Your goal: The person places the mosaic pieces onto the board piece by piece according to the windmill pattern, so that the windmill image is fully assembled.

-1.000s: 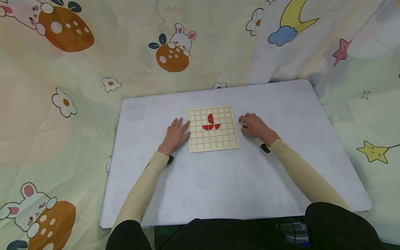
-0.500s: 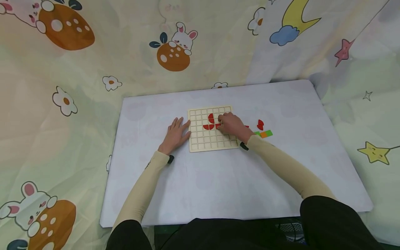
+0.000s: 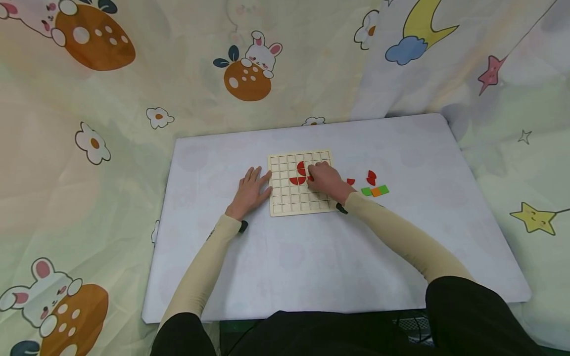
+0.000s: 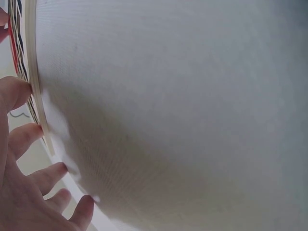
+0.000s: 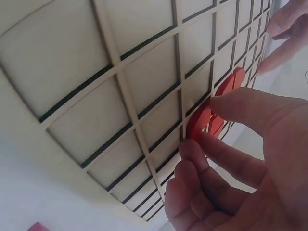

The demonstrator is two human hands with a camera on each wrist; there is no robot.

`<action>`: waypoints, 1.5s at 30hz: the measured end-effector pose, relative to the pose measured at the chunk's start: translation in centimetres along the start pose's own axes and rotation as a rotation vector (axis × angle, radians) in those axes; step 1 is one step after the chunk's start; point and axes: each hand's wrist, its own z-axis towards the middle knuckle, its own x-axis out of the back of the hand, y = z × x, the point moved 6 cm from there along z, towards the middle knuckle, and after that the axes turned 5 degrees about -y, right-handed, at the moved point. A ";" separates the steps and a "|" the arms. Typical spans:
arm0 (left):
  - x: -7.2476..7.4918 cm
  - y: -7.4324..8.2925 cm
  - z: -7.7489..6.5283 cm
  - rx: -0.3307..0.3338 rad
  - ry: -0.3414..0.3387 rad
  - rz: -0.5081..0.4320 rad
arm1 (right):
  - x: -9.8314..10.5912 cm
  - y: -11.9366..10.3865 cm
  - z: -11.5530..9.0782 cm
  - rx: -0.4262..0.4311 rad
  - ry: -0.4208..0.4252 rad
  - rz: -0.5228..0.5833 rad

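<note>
From afar, I see a red piece (image 5: 199,121) at the grid board (image 3: 285,201), pinched by the right hand's (image 3: 327,179) thumb and finger. The left hand (image 3: 248,195), fingers spread, touches the board's left edge. An orange tile (image 3: 376,192) lies rightward.

Locate the grid board (image 3: 285,202) on the table (image 3: 285,277), with the left hand (image 3: 250,194) at its left edge, the right hand (image 3: 328,179) over its right part, board pieces (image 3: 301,181) between both, and, rightward, loose pieces (image 3: 371,174) beyond nearer tiles (image 3: 376,192).

bkgd: cream cloth (image 3: 187,59) w/ bunny prints (image 3: 260,57) | R: yel moon (image 3: 417,22), yel star (image 3: 534,218) | wht tbl (image 3: 294,267), rnd crnrs
</note>
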 end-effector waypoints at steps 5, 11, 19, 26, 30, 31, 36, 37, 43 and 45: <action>0.0 0.0 0.0 0.004 -0.002 -0.001 | 0.0 -0.2 0.0 -0.009 -0.002 0.004; 0.0 0.0 0.0 -0.003 0.004 0.003 | -0.3 -0.1 -0.1 -0.010 0.037 0.052; 0.0 0.0 0.0 -0.009 0.006 -0.004 | -0.5 0.0 -0.4 -0.015 0.087 0.033; -0.1 -0.1 0.1 -0.004 0.005 0.001 | -0.5 -0.1 -0.7 -0.015 0.093 0.074; -0.2 -0.1 0.1 0.001 -0.003 -0.002 | -0.5 -0.1 -0.7 -0.004 0.051 0.102; -0.2 -0.1 0.1 0.002 -0.004 0.001 | -0.4 0.0 -0.7 -0.001 0.036 0.115; -0.2 -0.2 0.2 0.004 -0.004 0.001 | 0.0 0.5 -0.3 0.027 -0.032 0.172; -0.2 -0.2 0.2 0.004 -0.004 0.003 | 0.0 0.6 -0.2 0.033 -0.043 0.176; -0.3 -0.3 0.3 0.002 -0.003 0.012 | 0.2 1.0 0.2 0.051 -0.058 0.197; -0.3 -0.3 0.3 0.001 -0.002 0.016 | 0.4 1.0 0.2 0.061 -0.050 0.204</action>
